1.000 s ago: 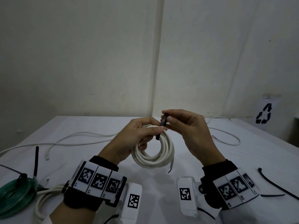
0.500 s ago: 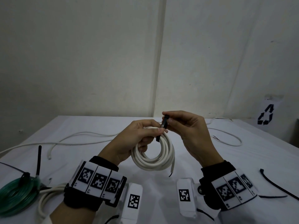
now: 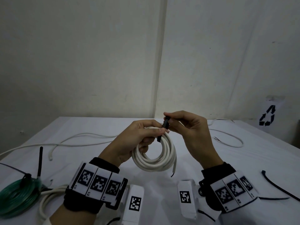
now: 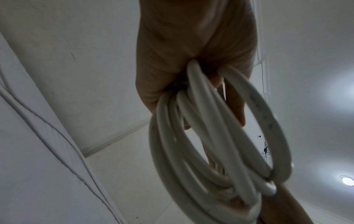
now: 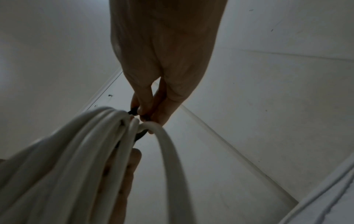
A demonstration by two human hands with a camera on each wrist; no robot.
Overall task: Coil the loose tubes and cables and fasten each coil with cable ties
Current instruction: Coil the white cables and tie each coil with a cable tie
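Observation:
A white cable coil [image 3: 155, 161] hangs above the table in front of me. My left hand [image 3: 142, 137] grips its top left, fingers curled round the strands; the left wrist view shows the same coil [image 4: 210, 144] running out of that fist [image 4: 191, 63]. A black cable tie [image 3: 165, 125] wraps the coil's top. My right hand [image 3: 181, 122] pinches the tie's upper end between thumb and fingers. In the right wrist view the fingertips [image 5: 143, 110] close on the black tie [image 5: 133, 112] beside the coil [image 5: 86, 151].
On the white table [image 3: 243, 159] lie loose white cables at the back left [image 3: 78, 138] and back right [image 3: 233, 140]. A tied green tube coil [image 3: 16, 195] and another white coil [image 3: 47, 200] sit at front left. Spare black ties [image 3: 279, 185] lie at front right.
Both hands and the coil stay almost where they were. The right hand's pinch on the tie has risen very slightly.

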